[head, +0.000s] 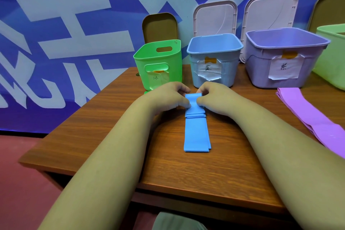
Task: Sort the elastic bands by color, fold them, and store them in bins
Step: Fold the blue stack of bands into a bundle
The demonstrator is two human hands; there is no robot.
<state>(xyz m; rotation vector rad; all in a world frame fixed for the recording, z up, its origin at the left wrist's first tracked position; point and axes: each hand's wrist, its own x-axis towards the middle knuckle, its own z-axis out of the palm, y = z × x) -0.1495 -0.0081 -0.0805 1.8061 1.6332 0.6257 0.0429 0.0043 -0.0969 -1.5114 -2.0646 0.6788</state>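
The brown wood-grain table (93,136) fills the middle of the view. Along its far edge stand three labelled plastic bins. The large lilac rectangular bin (259,73) is at 2 o'clock, the pale blue square bin (230,73) at 12 o'clock, and the smaller bright green bin with cut-out handles (168,59) at 11 o'clock. A stack of flat purple elastic bands (308,112) lies at 3 o'clock, well apart from the hands. The flat blue elastic bands (197,134) lie stacked at the table's centre, running from 6 to 12 o'clock, just in front of the blue bin. The left hand (168,97) and right hand (216,97) meet at the stack's far end. Both sets of fingers are curled, pinching the raised, folded-over blue end between them.
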